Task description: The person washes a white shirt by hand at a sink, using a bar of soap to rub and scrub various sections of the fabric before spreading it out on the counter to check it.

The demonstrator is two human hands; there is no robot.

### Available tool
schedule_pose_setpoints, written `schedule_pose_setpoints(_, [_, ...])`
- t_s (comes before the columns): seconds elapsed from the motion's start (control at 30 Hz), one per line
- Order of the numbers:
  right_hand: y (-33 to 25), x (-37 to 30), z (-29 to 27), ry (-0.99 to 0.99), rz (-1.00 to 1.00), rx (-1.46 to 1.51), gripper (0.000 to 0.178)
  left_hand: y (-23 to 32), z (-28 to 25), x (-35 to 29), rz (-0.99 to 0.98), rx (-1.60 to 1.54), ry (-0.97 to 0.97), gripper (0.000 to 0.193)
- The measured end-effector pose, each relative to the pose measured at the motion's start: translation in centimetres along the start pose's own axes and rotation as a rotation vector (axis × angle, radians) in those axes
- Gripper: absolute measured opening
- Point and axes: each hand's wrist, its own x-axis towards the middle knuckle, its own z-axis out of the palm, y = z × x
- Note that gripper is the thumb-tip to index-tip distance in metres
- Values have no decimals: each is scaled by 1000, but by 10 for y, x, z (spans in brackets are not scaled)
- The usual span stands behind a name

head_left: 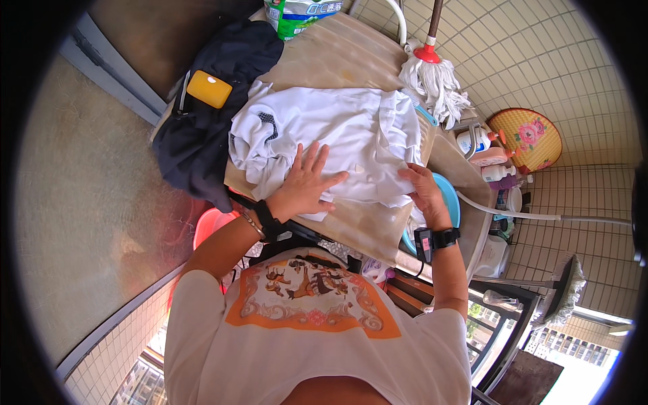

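Note:
A wet-looking white garment lies spread over the brown washboard slab, bunched at its left end, where a dark checked patch shows. My left hand rests flat on its near left part with the fingers spread. At the near right corner, my right hand pinches the garment's edge between thumb and fingers. A small pale piece sits on the cloth between my hands; its kind I cannot make out. Beyond the right end lies a blue-handled brush, partly covered by the cloth.
A dark garment with a yellow box on it hangs over the left edge. Under my right wrist is a blue basin. A mop, several bottles, a woven fan and a hose stand right; a red basin sits lower left.

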Motion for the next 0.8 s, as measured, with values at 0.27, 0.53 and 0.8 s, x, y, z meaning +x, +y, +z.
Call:
schedule_pose_setpoints(0.27, [12, 14, 65, 449, -906, -895, 31, 12, 1, -2, 59, 96, -60, 76])
schedule_pose_setpoints(0.53, [54, 53, 126, 158, -1125, -1016, 17, 7, 4, -1, 61, 74, -37, 62])
schedule_pose_setpoints(0.8, [55, 56, 89, 308, -1011, -1332, 19, 1, 6, -10, 58, -1, 6, 64])
